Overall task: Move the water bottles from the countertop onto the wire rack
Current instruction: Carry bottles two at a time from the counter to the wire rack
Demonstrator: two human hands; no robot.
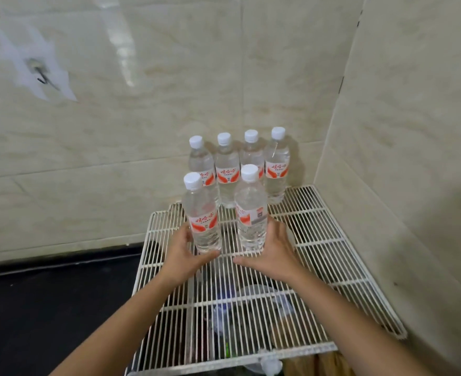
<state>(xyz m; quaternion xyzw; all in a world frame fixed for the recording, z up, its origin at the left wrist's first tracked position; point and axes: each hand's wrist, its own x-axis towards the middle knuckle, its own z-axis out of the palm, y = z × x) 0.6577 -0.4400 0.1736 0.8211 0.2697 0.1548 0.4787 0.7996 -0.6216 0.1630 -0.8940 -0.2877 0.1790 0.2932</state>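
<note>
Both forearms reach over wire rack (319,241). Left hand (187,255) grip wraps front-left bottle (201,213), right hand (268,252) grip wraps front-right bottle (251,207). Risk: base catches between wires, tips into back row (239,164).

Clear bottles (251,213) with white caps, red-orange labels; white wire rack (319,240); beige marbled tiles (142,131).

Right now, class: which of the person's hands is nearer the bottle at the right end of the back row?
Right. The right hand holds the front right bottle, diagonally before the back-right bottle; the left hand lies farther left.
</note>
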